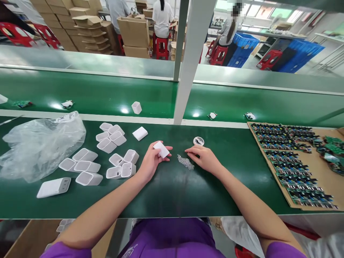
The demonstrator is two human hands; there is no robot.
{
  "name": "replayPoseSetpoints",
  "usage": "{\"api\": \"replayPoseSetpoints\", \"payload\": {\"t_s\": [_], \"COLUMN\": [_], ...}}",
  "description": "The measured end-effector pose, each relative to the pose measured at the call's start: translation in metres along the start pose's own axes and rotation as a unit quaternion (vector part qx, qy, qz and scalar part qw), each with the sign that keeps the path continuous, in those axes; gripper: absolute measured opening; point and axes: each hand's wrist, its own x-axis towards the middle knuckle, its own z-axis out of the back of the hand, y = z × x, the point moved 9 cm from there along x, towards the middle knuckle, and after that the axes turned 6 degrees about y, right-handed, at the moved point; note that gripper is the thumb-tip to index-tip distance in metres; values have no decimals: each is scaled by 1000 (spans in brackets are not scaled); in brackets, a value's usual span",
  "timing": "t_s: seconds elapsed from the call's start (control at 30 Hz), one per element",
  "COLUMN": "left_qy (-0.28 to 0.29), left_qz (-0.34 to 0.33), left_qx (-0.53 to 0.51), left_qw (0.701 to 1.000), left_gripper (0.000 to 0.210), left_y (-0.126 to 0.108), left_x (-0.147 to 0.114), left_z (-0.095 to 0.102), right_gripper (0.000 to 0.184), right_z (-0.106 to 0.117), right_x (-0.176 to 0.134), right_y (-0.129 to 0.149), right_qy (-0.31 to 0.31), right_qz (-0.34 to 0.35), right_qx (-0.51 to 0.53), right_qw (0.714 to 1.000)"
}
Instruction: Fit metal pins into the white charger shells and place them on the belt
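The green workbench [166, 197] spans the view, its dark top bare and slightly shiny in the middle. On its right side lies a cardboard sheet [326, 184] bearing rows of circuit boards [295, 168] crowded with black, blue and silvery components. At the far left a crumpled, see-through plastic bag [45, 147] spreads out. Between it and the person stand three clusters of white casings [87, 167], hollow, their open ends showing. A white block [52, 187] with a grey end lies in front of the bag.

The left hand [150, 162] is half curled, palm partly upward, thumb and fingers gripping a small white casing [161, 149] above the middle of the bench. That casing is plain and smooth, box-shaped with rounded edges, and tilted; its visible broad face looks unmarked. The right hand [205, 158] is partly closed, thumb and forefinger drawn close together; whether they pinch anything, I cannot tell. Just beyond it sits a white-rimmed round item [198, 141]. Near its fingertips lies a little heap of clear pieces [185, 162], glassy and too small to make out singly.
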Motion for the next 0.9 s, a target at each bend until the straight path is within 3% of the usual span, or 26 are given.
{"api": "replayPoseSetpoints", "payload": {"t_s": [0.2,0.43,0.63,0.9], "left_qy": [-4,-10,-16,10], "left_qz": [20,49,56,74], "left_qx": [-2,21,27,40], "left_qw": [1000,999,998,996], "left_gripper": [37,40,42,40], "left_y": [4,9,9,16], "left_x": [0,-2,-4,-5], "left_z": [0,-2,-2,-3], "right_gripper": [18,25,19,17], "right_z": [-22,-27,-32,-30], "right_x": [9,7,6,7], "right_y": [13,23,35,37], "right_qy": [-6,-3,31,26], "right_qz": [66,79,81,81], "right_qx": [-80,-148,-242,-232], "right_qw": [995,986,966,969]}}
